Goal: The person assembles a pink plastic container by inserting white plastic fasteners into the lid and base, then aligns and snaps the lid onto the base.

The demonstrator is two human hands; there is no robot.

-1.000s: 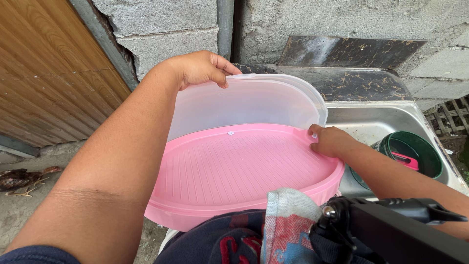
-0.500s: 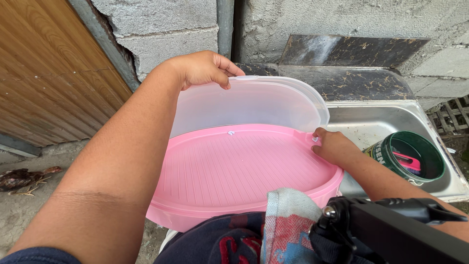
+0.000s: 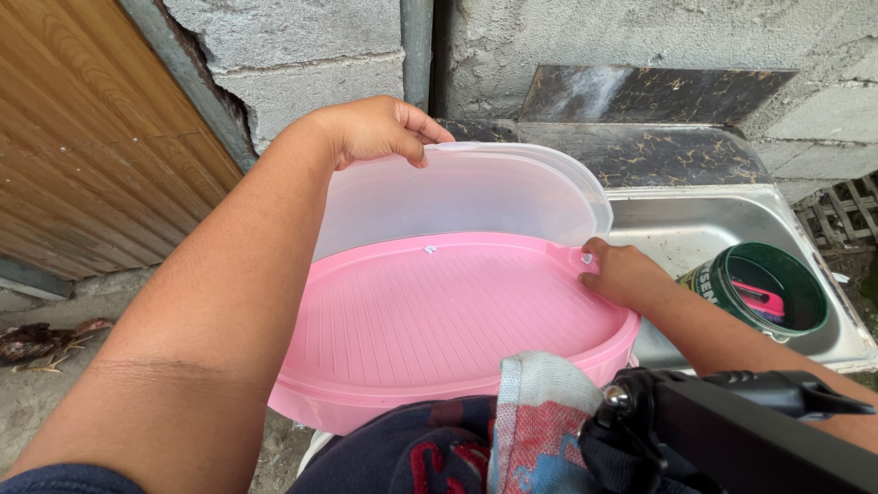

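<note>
a: where does the pink tray (image 3: pixel 457 320) sit, and what hems it in?

b: it rests in front of the person, its right end over the left edge of the steel sink (image 3: pixel 704 229). a grey block wall (image 3: pixel 302 55) stands close behind, a wooden door (image 3: pixel 82 146) to the left. open room lies mostly to the right, over the sink basin, where a green can (image 3: pixel 759 288) stands apart from the tray.

a: the hands?

b: the left hand (image 3: pixel 375 128) is closed over the top rim of the clear lid (image 3: pixel 466 197), which stands raised at the tray's far edge. the right hand (image 3: pixel 622 274) rests on the tray's right rim by the lid's corner; whether it pinches anything, i cannot tell.

a: how does the tray look?

b: oval, pink, ribbed floor, empty. the lid is frosted and translucent. a patterned cloth (image 3: pixel 540 421) overlaps the near rim.
</note>
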